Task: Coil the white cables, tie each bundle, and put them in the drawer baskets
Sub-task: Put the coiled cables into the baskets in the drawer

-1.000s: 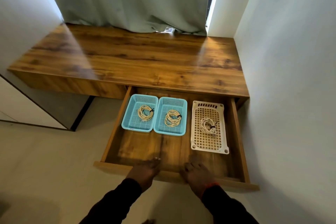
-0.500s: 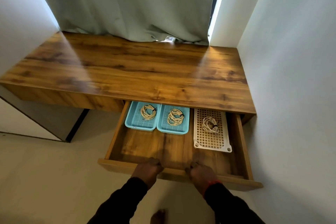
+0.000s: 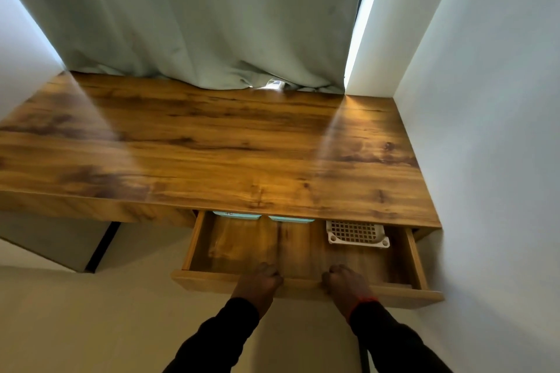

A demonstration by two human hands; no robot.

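The wooden drawer (image 3: 212,280) under the desktop (image 3: 212,154) stands partly out. My left hand (image 3: 257,281) and my right hand (image 3: 345,285) both grip the top edge of its front panel, fingers curled over it. Only the front rims of the two blue baskets (image 3: 236,215) (image 3: 291,219) show under the desktop. The near end of the white lattice basket (image 3: 357,233) sticks out on the right. The coiled white cables are hidden beneath the desktop.
A pale curtain (image 3: 197,18) hangs behind the desk and touches its back edge. A white wall (image 3: 485,160) runs close along the right side of desk and drawer. A light cabinet (image 3: 54,239) stands under the desk at left.
The drawer has slid inward under the desktop with both hands on its front. The baskets and cable coils, fully visible before, are now mostly covered.
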